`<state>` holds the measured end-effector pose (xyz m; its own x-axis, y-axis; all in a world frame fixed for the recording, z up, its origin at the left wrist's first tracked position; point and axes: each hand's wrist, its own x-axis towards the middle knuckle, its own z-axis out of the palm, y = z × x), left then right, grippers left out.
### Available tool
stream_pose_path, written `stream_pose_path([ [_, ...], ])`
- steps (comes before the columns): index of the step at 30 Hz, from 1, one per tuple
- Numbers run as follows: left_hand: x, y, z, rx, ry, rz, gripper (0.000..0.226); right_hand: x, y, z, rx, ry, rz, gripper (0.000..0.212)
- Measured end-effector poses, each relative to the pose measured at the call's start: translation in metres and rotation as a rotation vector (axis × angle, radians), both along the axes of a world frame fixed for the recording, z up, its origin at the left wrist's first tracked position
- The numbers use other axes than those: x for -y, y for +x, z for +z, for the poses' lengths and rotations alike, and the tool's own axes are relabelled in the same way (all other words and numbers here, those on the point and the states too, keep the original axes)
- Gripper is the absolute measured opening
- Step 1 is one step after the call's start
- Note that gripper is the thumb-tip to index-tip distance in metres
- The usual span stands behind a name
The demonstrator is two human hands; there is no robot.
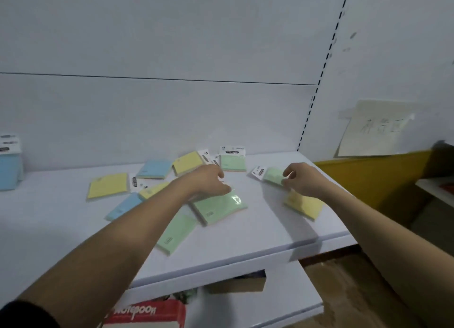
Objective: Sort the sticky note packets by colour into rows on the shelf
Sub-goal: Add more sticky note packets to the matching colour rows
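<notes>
Left hand [208, 180] rests fingers-down on a green packet [221, 206] at shelf [258, 237] centre, no closed grasp. Right hand [301, 180] pinches a second green packet [272, 175] at 2 o'clock.

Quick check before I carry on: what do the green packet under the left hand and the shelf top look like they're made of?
The green packet looks like a paper pad in a clear glossy plastic wrap: a bright glare patch sits near the left hand. The shelf looks like white painted metal or laminate, smooth and matte, with a folded front lip; I can't tell which.
</notes>
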<state>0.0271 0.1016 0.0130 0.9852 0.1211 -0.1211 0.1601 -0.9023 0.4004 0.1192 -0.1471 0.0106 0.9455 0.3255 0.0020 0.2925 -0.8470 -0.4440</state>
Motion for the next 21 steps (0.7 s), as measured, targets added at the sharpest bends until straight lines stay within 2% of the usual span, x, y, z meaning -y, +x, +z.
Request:
stream_pose_path([
  [4, 0.006, 0.034, 0.005, -0.192, 0.087, -0.068, 0.068, 0.012, 0.054, 0.007, -0.12, -0.073, -0.014, 0.058],
  [7, 0.031, 0.046, 0.003, -0.132, 0.035, -0.094, 0.06, 0.008, 0.073, -0.002, -0.23, -0.153, 0.063, 0.074],
  [10, 0.075, 0.059, -0.006, -0.055, -0.082, -0.095, 0.043, 0.002, 0.091, -0.011, -0.187, -0.208, 0.147, 0.076],
  [13, 0.122, 0.068, -0.018, -0.063, -0.105, -0.066, 0.04, 0.008, 0.11, -0.012, -0.259, -0.011, 0.171, 0.07],
  [16, 0.158, 0.071, -0.026, -0.032, -0.062, 0.041, 0.049, 0.023, 0.126, -0.016, -0.364, 0.351, 0.134, 0.056],
  [19, 0.188, 0.075, -0.022, -0.09, -0.017, 0.102, 0.044, 0.047, 0.133, -0.03, -0.472, 0.648, 0.155, 0.042],
  [21, 0.202, 0.076, -0.018, -0.103, -0.141, 0.159, 0.036, 0.06, 0.137, -0.038, -0.556, 0.766, 0.174, 0.033],
])
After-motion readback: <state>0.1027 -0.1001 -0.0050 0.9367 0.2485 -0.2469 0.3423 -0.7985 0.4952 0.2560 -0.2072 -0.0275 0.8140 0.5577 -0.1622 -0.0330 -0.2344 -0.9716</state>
